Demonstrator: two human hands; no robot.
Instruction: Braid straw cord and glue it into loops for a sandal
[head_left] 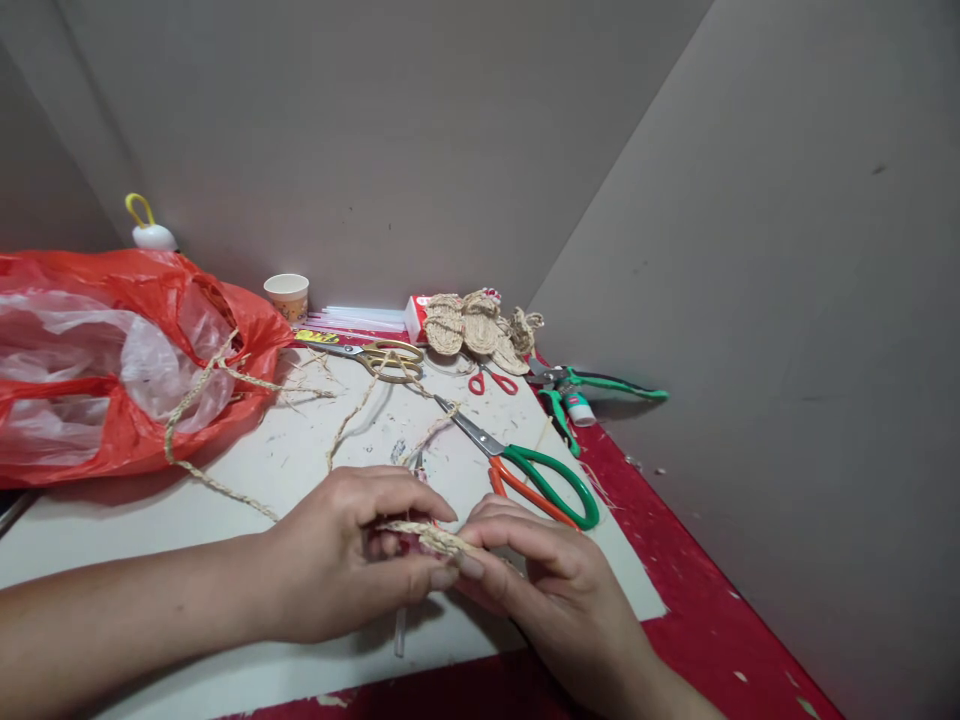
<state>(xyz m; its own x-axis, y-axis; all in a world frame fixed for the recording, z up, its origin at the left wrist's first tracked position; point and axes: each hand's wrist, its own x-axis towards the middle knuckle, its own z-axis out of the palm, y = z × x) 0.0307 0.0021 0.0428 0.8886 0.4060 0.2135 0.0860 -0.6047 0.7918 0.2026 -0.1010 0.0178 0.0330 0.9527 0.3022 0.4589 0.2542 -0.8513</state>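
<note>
Between my hands is a small piece of braided straw cord (436,538), its strands folded close together. My left hand (330,560) curls round it from the left, thumb below and fingers above. The fingertips of my right hand (555,590) pinch its right end. More straw braid (217,485) runs from a red plastic bag (142,455) across the board towards my left hand. Just beyond my right hand lie scissors (544,475) with one green and one orange handle. Under my hands, a clear thin stick (400,635) pokes out; the rest of it is hidden.
Small woven straw slippers (480,325) sit at the back beside gold-handled scissors (394,360), small red-handled scissors (502,383) and a paper cup (287,295). Green-handled pruners (615,383) lie on the red cloth (720,600) by the right wall. A white board (247,670) covers the table's middle.
</note>
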